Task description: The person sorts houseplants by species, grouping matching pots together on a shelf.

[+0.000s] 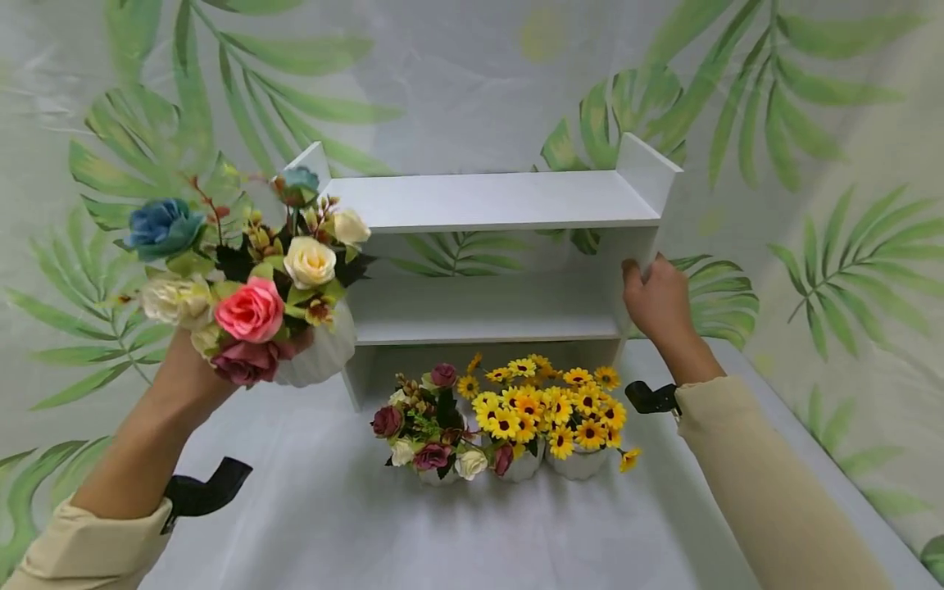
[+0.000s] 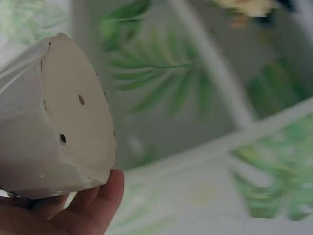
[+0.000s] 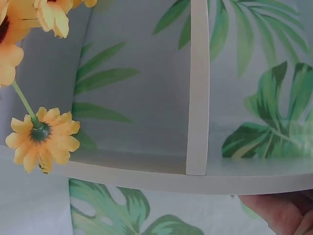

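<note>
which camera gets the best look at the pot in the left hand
The left wrist view: the pot is close up, its side and two-holed base both visible. The head view shows it only partly, behind flowers. The right wrist view doesn't show it.

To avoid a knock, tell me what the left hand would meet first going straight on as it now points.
Probably the left side of the white rectangular open shelf unit, with the ridged white flowerpot in the left hand touching before the fingers; depth is unclear.
</note>
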`<state>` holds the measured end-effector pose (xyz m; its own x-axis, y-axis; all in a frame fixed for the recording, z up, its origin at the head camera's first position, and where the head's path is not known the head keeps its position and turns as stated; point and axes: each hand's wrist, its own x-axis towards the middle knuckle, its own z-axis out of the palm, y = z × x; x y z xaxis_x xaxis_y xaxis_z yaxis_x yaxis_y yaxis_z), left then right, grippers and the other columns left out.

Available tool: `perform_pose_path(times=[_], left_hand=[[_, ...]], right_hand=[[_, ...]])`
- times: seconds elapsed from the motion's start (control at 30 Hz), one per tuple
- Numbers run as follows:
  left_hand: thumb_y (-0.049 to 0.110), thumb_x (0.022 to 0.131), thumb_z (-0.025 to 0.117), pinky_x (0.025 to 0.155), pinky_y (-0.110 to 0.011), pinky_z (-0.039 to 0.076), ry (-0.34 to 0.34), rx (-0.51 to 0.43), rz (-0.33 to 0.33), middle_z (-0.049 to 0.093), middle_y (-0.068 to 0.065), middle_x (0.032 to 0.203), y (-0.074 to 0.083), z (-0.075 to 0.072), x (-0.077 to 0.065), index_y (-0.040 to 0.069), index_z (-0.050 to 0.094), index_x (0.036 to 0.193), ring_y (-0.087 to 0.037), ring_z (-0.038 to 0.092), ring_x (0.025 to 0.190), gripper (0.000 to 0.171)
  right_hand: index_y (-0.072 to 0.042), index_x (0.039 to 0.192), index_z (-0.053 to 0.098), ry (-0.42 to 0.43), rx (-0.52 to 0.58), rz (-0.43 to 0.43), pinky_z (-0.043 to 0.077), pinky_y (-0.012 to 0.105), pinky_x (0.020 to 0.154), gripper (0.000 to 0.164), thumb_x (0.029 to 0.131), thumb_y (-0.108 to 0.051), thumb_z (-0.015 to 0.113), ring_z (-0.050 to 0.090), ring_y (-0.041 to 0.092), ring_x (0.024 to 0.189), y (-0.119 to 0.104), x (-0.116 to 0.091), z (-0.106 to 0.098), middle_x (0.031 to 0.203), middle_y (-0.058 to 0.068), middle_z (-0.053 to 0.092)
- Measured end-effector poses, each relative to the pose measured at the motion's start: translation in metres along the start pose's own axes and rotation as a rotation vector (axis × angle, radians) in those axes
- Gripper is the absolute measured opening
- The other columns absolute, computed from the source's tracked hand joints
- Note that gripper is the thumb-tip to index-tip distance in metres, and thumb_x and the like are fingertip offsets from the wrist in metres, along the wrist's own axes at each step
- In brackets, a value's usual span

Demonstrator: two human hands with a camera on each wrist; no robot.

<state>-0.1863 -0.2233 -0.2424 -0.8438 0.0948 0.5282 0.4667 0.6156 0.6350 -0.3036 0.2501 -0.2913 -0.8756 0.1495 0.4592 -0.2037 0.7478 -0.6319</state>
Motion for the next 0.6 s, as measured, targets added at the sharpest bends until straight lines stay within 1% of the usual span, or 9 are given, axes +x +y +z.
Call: perform_pose_path(times=[0.07,0.13,0.17,0.23,0.33,0.4,0.43,0.53,0.6], left_hand=[[0.007,0.082,0.080,0.053,-0.015,0.043,-0.011,-0.062,0.037,0.063,0.025,0.072,0.018,-0.006,0.018,0.021,0.067,0.090,0.003,0.054,0.061,0.020],[0.007,0.082,0.080,0.060,-0.013,0.043,-0.001,-0.087,0.064,0.064,0.025,0.082,0.034,-0.009,0.035,0.030,0.065,0.097,0.003,0.055,0.071,0.031],[0.007,0.082,0.080,0.064,-0.012,0.044,-0.004,-0.110,0.062,0.065,0.025,0.089,0.041,-0.010,0.043,0.030,0.065,0.102,0.003,0.055,0.078,0.034],[0.010,0.082,0.080,0.066,-0.015,0.044,-0.001,-0.135,0.028,0.065,0.021,0.096,0.054,-0.011,0.058,0.024,0.066,0.111,0.000,0.056,0.083,0.034],[0.024,0.083,0.080,0.073,-0.017,0.042,0.030,-0.092,-0.063,0.059,0.016,0.111,0.066,-0.010,0.076,0.021,0.058,0.128,-0.003,0.051,0.094,0.050],[0.030,0.084,0.078,0.074,-0.021,0.042,0.035,-0.061,-0.112,0.059,0.009,0.115,0.072,-0.007,0.088,0.017,0.056,0.133,-0.006,0.051,0.094,0.056],[0.032,0.084,0.077,0.075,-0.021,0.042,0.032,-0.046,-0.131,0.059,0.006,0.119,0.074,-0.005,0.093,0.018,0.055,0.135,-0.007,0.050,0.095,0.057],[0.034,0.087,0.071,0.078,-0.025,0.043,0.006,-0.038,-0.165,0.059,-0.003,0.127,0.082,0.005,0.108,0.018,0.054,0.140,-0.011,0.050,0.097,0.058],[0.034,0.089,0.067,0.080,-0.027,0.043,-0.010,-0.033,-0.182,0.059,-0.004,0.131,0.087,0.011,0.118,0.020,0.053,0.141,-0.012,0.051,0.099,0.057]], right_hand=[[0.014,0.129,0.051,-0.004,-0.001,0.001,0.050,0.067,0.088,0.052,0.105,-0.030,0.036,0.058,0.055,0.114,0.001,0.001,0.001,0.126,0.039,0.057],[0.015,0.127,0.052,0.005,-0.004,-0.005,0.051,0.067,0.086,0.052,0.105,-0.029,0.036,0.059,0.055,0.112,0.002,0.002,0.002,0.123,0.039,0.058],[0.015,0.126,0.053,0.012,-0.007,-0.012,0.052,0.066,0.084,0.051,0.105,-0.029,0.036,0.060,0.055,0.109,0.002,0.002,0.002,0.120,0.040,0.059],[0.016,0.124,0.054,0.024,-0.011,-0.028,0.052,0.065,0.079,0.050,0.105,-0.028,0.036,0.061,0.055,0.105,0.003,0.004,0.002,0.116,0.040,0.060],[0.015,0.119,0.056,0.043,-0.017,-0.044,0.051,0.060,0.072,0.049,0.105,-0.028,0.037,0.062,0.053,0.097,0.004,0.006,0.003,0.108,0.038,0.062],[0.015,0.118,0.056,0.053,-0.018,-0.053,0.051,0.058,0.069,0.048,0.105,-0.027,0.038,0.063,0.053,0.094,0.005,0.007,0.003,0.106,0.038,0.062],[0.015,0.117,0.057,0.059,-0.023,-0.051,0.050,0.057,0.068,0.048,0.105,-0.027,0.038,0.063,0.052,0.093,0.005,0.007,0.004,0.105,0.038,0.062],[0.016,0.118,0.057,0.067,-0.028,-0.054,0.051,0.057,0.066,0.048,0.105,-0.026,0.038,0.063,0.052,0.090,0.007,0.007,0.002,0.104,0.038,0.063],[0.016,0.118,0.057,0.062,-0.035,-0.053,0.050,0.054,0.064,0.049,0.105,-0.027,0.037,0.063,0.051,0.088,0.008,0.007,0.000,0.102,0.038,0.062]])
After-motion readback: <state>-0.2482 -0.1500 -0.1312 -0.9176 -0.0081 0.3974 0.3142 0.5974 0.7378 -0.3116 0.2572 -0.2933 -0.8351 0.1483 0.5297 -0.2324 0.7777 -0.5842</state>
